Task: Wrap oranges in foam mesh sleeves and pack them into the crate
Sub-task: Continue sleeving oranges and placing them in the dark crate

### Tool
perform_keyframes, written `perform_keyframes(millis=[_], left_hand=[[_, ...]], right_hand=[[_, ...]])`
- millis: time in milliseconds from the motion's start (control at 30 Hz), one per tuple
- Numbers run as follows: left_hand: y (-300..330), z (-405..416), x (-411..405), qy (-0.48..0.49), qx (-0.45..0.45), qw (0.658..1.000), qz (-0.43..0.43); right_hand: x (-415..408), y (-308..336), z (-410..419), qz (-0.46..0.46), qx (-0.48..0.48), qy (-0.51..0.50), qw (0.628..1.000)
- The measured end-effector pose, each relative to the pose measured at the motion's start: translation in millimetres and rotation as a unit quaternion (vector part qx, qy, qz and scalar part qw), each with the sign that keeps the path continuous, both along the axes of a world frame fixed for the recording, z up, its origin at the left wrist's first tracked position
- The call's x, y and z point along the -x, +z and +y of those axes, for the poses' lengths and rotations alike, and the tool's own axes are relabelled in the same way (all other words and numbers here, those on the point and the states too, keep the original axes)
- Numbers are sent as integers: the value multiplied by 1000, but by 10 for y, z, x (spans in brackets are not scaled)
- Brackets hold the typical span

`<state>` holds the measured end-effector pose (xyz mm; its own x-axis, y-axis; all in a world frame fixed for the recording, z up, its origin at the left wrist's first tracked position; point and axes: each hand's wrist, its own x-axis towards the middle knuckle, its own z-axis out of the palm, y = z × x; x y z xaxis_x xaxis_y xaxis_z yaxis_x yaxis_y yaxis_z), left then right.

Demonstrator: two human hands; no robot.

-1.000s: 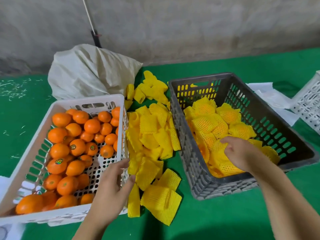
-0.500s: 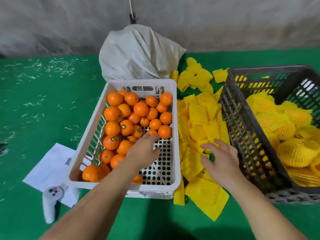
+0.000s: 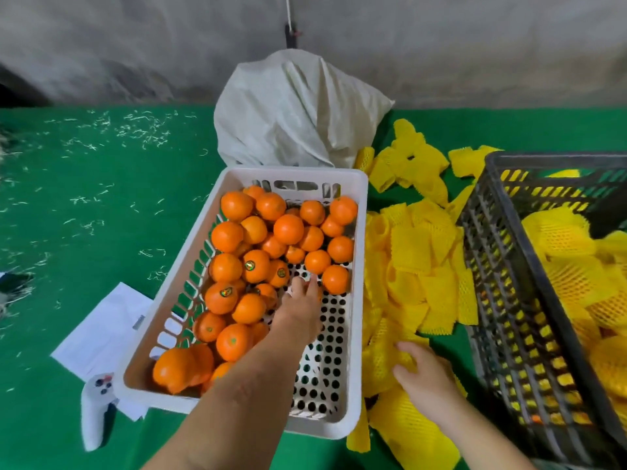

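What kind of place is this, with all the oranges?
Probably a small fruit-packing spot. A white basket holds loose oranges, yellow foam sleeves lie piled on the green table, and a dark crate holds wrapped ones.

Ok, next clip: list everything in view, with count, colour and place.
loose oranges: roughly thirty, orange, in white plastic basket, centre
foam mesh sleeves: many, yellow, piled between the baskets
dark grey plastic crate: one, right, holding sleeved fruit
white woven sack: one, behind
white paper sheets: few, left
white controller: one, front left
green table cover: underneath
left hand: reaching among oranges
right hand: on sleeves
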<state>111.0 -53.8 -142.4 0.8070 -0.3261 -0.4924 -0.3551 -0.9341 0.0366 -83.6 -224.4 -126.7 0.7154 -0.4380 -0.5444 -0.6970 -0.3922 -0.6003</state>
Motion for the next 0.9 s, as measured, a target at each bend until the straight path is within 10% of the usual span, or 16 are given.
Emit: perform_keyframes(millis=[200, 333, 500, 667, 900], left_hand=[[-81, 103, -25, -26, 32, 998, -55], [326, 31, -9, 73, 231, 969, -54], [1098, 74, 455, 250, 619, 745, 9], [1112, 15, 1273, 292, 733, 551, 271], [1193, 258, 1437, 186, 693, 539, 441]], right_hand=[[-106, 70, 140, -146, -111, -141, 973], [-143, 301, 88, -215, -196, -261, 920], [-256, 820, -2, -307, -294, -304, 852], [-215, 1236, 174, -344, -343, -221, 846], [69, 1235, 472, -362, -148, -109, 914]])
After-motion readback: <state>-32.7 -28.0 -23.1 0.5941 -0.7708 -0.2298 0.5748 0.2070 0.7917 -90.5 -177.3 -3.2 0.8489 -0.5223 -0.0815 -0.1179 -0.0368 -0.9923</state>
